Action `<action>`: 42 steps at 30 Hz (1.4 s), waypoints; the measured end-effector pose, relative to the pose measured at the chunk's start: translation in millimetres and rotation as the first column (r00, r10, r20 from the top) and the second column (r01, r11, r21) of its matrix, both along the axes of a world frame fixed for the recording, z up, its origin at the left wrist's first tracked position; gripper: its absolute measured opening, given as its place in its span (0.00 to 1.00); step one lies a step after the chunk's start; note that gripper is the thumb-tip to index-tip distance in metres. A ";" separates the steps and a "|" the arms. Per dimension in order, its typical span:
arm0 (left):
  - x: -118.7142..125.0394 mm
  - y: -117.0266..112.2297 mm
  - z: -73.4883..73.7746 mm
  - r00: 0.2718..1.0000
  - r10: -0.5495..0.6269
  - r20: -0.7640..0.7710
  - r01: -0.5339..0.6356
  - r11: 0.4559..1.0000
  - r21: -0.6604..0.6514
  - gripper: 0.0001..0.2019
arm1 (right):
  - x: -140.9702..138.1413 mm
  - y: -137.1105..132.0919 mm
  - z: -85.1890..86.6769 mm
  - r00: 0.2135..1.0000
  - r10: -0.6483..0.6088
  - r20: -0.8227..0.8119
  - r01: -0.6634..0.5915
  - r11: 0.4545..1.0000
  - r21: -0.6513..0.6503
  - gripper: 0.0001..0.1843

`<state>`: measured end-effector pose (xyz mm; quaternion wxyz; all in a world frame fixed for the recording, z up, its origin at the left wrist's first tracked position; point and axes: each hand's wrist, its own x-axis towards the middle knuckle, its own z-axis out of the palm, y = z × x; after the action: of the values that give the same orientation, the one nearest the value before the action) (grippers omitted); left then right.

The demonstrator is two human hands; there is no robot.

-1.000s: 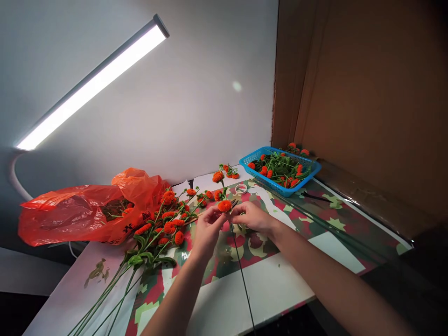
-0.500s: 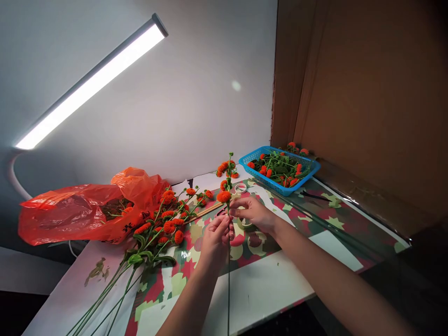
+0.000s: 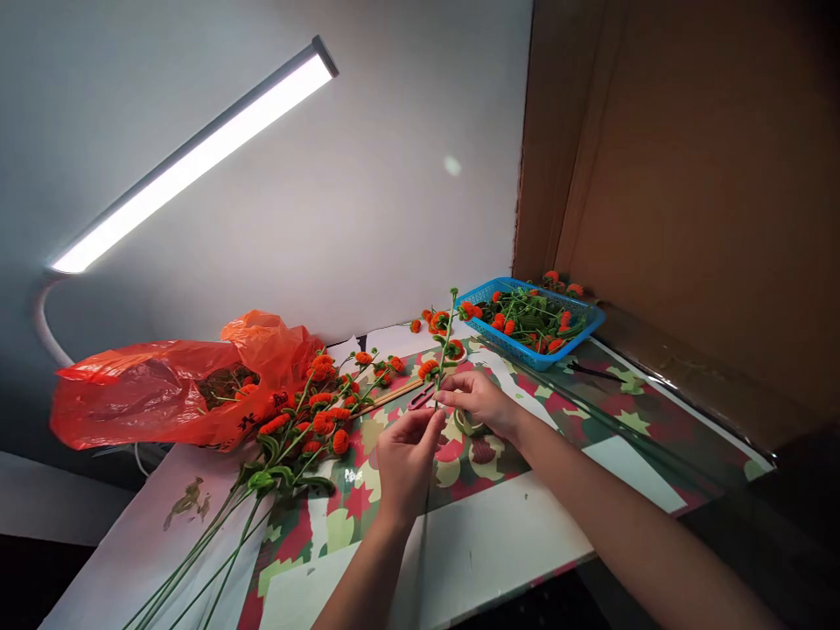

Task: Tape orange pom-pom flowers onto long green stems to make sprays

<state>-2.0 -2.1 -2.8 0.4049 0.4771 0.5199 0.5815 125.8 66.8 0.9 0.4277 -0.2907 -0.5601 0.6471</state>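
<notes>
Both my hands grip one long green flower stem [image 3: 447,337] that stands nearly upright over the table. My right hand [image 3: 473,399] pinches it just below a small orange bloom [image 3: 428,368]. My left hand [image 3: 405,455] is closed round the stem lower down. The stem's lower part runs down past my left wrist toward the table's front edge. A roll of green tape [image 3: 468,426] lies under my right hand.
A pile of orange-flowered stems [image 3: 308,420] lies left of my hands beside an orange plastic bag [image 3: 164,394]. A blue basket [image 3: 533,320] of small orange blooms stands at the back right. Cardboard [image 3: 689,192] walls the right side. A lamp bar [image 3: 197,157] hangs overhead.
The stem has swung from lying slanted to almost upright, and its tip has risen. My left hand slid down the stem toward me; my right hand keeps its pinch near the bloom.
</notes>
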 end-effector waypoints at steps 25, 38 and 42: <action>-2.5 3.9 1.2 0.985 -0.103 0.140 0.109 0.993 -0.040 0.13 | 1.2 -2.4 3.9 0.999 -0.023 0.024 0.023 1.000 -0.005 0.15; -5.2 4.1 5.4 0.817 0.243 -0.524 -0.073 0.943 0.324 0.07 | -4.8 -9.7 10.7 0.966 -0.202 0.164 0.195 0.979 0.057 0.15; -7.1 2.9 9.7 0.937 0.117 -0.330 -0.045 0.975 0.219 0.10 | -5.6 -11.0 6.4 0.997 -0.074 -0.005 0.074 0.997 -0.031 0.16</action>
<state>-9.1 0.8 6.9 0.2324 0.5883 0.5377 0.5575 120.2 55.8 7.3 0.4488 -0.3156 -0.5376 0.6403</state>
